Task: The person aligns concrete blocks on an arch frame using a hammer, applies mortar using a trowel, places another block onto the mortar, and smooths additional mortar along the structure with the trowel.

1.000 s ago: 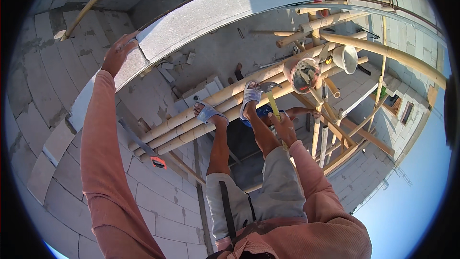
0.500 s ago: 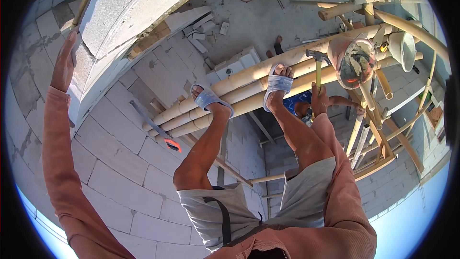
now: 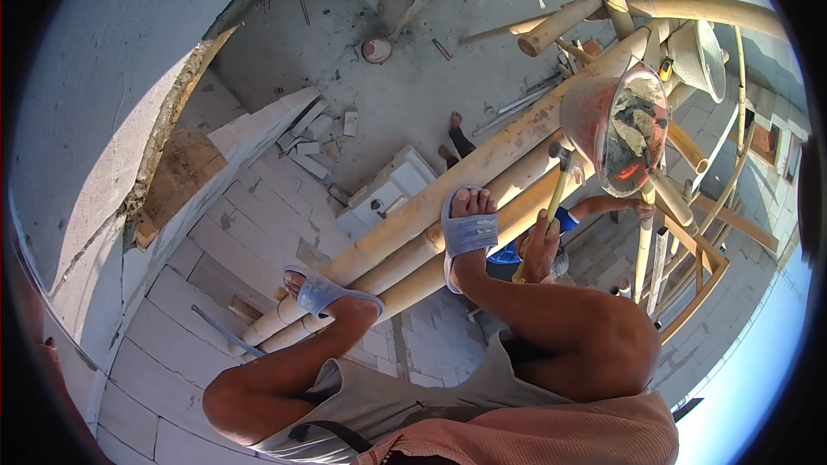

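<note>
My right hand (image 3: 540, 247) is closed around the yellow handle of a hammer (image 3: 559, 185), held head up in front of the bamboo poles (image 3: 413, 245). My left hand (image 3: 52, 362) is a dark sliver at the far left rim, beside the edge of a pale concrete slab (image 3: 103, 164); its fingers are mostly hidden. Both my feet, in blue-grey slide sandals (image 3: 472, 233), rest on the bamboo. Right of the hammer sits a red-grey bucket (image 3: 594, 116) with mortar in it.
Below the bamboo, a co-worker in blue (image 3: 564, 220) reaches an arm toward an upright pole (image 3: 643, 250). Another bucket (image 3: 699, 60) stands at the upper right. A saw blade (image 3: 220, 329) lies lower left. Broken blocks (image 3: 306, 133) lie on the floor far below.
My view has shifted left and lower, with my knees bent more. My left hand has gone from plain view to the left rim. The hammer stays in my right hand.
</note>
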A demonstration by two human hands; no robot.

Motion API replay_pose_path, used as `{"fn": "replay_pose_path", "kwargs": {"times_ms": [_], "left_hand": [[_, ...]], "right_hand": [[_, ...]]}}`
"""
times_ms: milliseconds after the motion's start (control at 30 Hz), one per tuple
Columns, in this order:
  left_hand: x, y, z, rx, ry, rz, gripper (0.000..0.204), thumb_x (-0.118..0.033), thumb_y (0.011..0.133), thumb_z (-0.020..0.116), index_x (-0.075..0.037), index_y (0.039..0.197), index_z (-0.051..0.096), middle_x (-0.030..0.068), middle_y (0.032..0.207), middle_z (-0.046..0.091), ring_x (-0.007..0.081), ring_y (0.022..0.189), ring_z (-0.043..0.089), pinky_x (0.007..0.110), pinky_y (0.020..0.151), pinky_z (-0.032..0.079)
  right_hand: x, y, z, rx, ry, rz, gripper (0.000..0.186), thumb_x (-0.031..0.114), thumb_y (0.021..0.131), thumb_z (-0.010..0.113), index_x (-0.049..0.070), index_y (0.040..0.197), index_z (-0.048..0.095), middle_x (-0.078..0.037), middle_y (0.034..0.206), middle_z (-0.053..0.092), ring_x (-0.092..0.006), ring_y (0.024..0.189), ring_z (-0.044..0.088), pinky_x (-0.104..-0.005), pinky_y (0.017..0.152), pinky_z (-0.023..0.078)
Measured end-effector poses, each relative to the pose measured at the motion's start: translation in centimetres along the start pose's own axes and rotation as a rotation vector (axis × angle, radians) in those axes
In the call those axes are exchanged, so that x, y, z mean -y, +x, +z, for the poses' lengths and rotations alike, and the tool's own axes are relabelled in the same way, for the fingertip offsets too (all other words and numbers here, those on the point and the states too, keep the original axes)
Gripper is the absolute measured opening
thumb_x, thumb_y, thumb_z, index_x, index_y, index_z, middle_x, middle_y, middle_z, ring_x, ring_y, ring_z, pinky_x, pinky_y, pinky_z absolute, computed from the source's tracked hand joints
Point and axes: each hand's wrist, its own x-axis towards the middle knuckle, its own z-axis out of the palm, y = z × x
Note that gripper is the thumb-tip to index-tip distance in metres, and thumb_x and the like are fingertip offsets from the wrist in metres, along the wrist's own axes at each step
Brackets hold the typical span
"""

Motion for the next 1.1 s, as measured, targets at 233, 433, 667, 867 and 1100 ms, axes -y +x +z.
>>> {"fn": "replay_pose_path", "kwargs": {"times_ms": [233,433,667,867,1100], "left_hand": [[2.6,-7.9,6.5,0.004,-0.043,0.087,0.074,-0.054,0.103,0.04,-0.002,0.154,0.03,0.0172,0.158,0.032,0.0253,0.147,0.032,0.038,0.121,0.022],[6.7,-15.7,6.7,-0.137,-0.021,0.15,0.076,-0.055,0.102,0.04,-0.002,0.155,0.029,0.0175,0.158,0.032,0.0259,0.147,0.031,0.038,0.122,0.022],[10.3,-16.2,7.7,-0.184,-0.017,0.23,0.077,-0.057,0.101,0.04,-0.003,0.155,0.029,0.0179,0.159,0.032,0.0265,0.147,0.031,0.038,0.122,0.021],[9.5,-11.9,6.5,-0.161,0.042,0.301,0.079,-0.059,0.1,0.039,-0.004,0.155,0.028,0.0182,0.159,0.031,0.0271,0.147,0.03,0.039,0.122,0.021],[7.0,-5.8,3.8,-0.144,0.169,0.367,0.081,-0.061,0.099,0.039,-0.005,0.156,0.028,0.0185,0.159,0.031,0.0277,0.147,0.03,0.039,0.122,0.021]], "right_hand": [[2.3,-5.5,5.6,0.03,-0.808,-0.829,0.031,0.01,0.098,0.042,0.0,0.127,0.042,-0.023,0.131,0.052,-0.0407,0.131,0.046,-0.0481,0.109,0.038],[2.0,-4.9,3.5,0.064,-0.742,-0.944,0.028,0.011,0.097,0.046,0.0,0.123,0.046,-0.022,0.126,0.055,-0.0406,0.125,0.049,-0.0481,0.105,0.04],[2.7,-4.6,1.1,0.02,-0.7,-0.971,0.026,0.013,0.096,0.051,0.001,0.119,0.051,-0.021,0.12,0.058,-0.0404,0.118,0.053,-0.0481,0.1,0.043],[3.6,-6.5,-0.1,-0.018,-0.587,-0.945,0.023,0.014,0.095,0.054,0.001,0.115,0.055,-0.02,0.115,0.06,-0.0403,0.112,0.055,-0.0482,0.095,0.045],[4.9,-9.9,-3.0,-0.052,-0.364,-0.926,0.021,0.016,0.094,0.059,0.002,0.11,0.06,-0.019,0.11,0.063,-0.0402,0.105,0.059,-0.0482,0.09,0.047]]}}
